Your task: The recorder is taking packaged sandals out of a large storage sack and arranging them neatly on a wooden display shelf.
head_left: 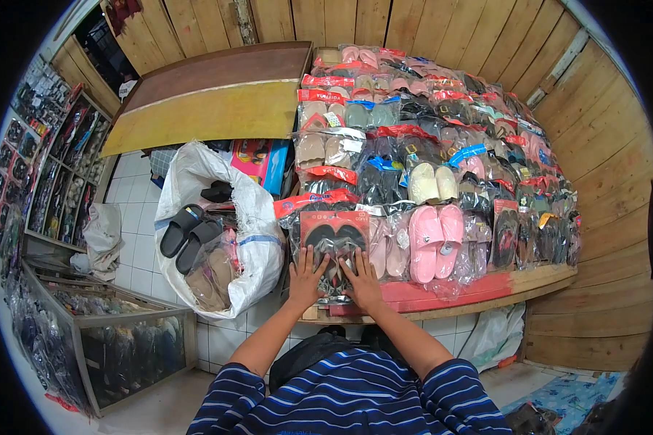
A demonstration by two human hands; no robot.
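Both palms rest on a pair of dark sandals in a clear plastic bag with a red header [334, 231], lying at the front edge of a wooden display table. My left hand [307, 277] is spread on its left side, fingers apart. On its right side lies my right hand [363, 280], also with spread fingers. Just right of the bag are wrapped pale pink sandals [387, 247], then bright pink slides [436, 242]. A white woven sack [261, 244] stands to the left, holding black slides [182, 230] and bagged brown sandals [212, 277].
Rows of bagged sandals [381, 114] cover the table behind. The red table edge [446, 293] runs along the front. A yellow and brown board [207, 119] lies beyond the sack. A glass display case [136, 353] stands at the lower left. Wooden plank walls [604, 228] enclose the right side.
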